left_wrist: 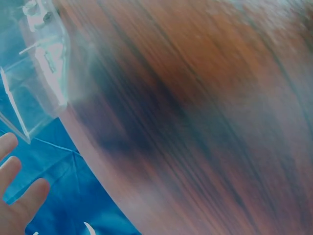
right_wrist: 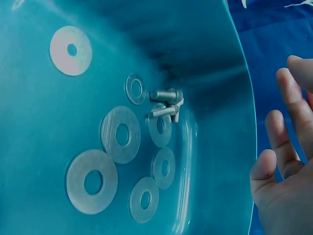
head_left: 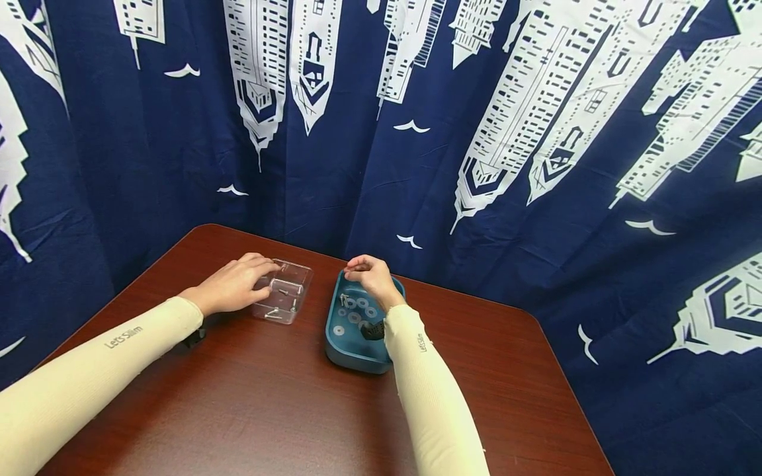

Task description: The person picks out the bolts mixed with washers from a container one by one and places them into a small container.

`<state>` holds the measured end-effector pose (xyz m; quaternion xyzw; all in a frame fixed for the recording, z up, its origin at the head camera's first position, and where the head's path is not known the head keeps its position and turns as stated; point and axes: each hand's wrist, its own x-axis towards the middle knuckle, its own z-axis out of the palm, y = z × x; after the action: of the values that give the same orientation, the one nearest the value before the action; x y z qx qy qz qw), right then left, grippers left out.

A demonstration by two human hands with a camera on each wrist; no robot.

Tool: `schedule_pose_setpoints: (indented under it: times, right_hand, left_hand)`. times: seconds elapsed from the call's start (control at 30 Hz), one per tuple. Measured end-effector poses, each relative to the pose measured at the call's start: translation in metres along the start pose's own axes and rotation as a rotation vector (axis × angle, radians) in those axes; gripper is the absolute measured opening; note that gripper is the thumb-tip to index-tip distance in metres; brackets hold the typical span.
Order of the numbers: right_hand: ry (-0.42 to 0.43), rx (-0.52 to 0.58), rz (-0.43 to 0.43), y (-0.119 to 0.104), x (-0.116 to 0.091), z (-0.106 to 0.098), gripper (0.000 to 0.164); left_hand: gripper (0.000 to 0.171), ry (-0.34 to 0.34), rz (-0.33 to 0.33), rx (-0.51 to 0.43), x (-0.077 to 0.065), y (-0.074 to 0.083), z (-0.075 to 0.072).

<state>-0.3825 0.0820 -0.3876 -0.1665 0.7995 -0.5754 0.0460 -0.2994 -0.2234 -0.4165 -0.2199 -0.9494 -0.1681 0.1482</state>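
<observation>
My left hand [head_left: 238, 283] reaches over the near-left side of a clear plastic divided box [head_left: 300, 276], its fingers extended and a little apart. Several small screws [head_left: 273, 313] lie in the box's compartments. To the right, my right hand [head_left: 370, 277] hovers above the far end of a blue tray [head_left: 357, 360]. Its fingers are loosely bent, with nothing seen between them in the right wrist view. On the tray floor lie several flat metal washers [right_wrist: 120, 134] of different sizes. A few bolts [right_wrist: 166, 95] are bunched against the tray's end wall.
Both containers stand on a reddish-brown wooden table [head_left: 256, 403], near its far edge. A dark blue curtain [head_left: 357, 165] with white building prints hangs right behind it. The right wrist's black camera [head_left: 374, 330] sits low over the tray.
</observation>
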Motion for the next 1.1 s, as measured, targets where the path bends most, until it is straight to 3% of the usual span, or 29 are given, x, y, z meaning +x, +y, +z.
schedule_pose_setpoints:
  times: [0.57,1.1]
  right_hand:
    - [0.035,-0.010,0.030,0.011,-0.005,-0.014,0.017]
    - [0.019,-0.009,0.071,0.019,-0.009,-0.018,0.020]
  left_hand:
    - [0.050,0.008,0.020,-0.032,0.016,0.025,0.001]
    - [0.051,-0.046,0.029,-0.043,0.036,0.049,0.009]
